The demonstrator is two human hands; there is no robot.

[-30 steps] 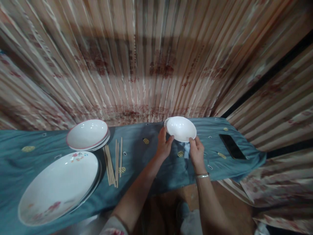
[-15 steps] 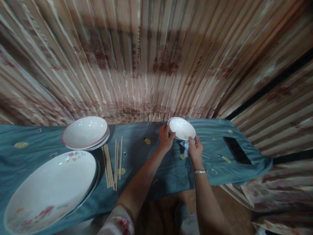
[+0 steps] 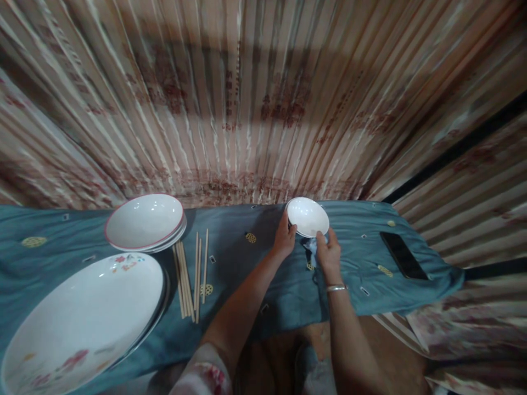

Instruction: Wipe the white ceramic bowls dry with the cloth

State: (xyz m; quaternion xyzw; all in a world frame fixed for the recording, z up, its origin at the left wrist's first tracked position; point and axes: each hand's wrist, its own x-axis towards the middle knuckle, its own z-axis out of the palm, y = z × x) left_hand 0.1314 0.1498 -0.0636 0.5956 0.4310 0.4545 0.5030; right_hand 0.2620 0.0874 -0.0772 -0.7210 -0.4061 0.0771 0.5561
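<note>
Left hand (image 3: 284, 237) and right hand (image 3: 329, 255) pinch small white bowls (image 3: 308, 215) nested together.

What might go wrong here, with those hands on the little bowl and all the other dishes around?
The small white bowl is touched only near its rim by the left hand and right hand, so it might slip.
The chopsticks lie loose near the left forearm; a careless sweep could scatter them.
The large floral plate sits near the table's front edge, so a bump might push it off.
</note>
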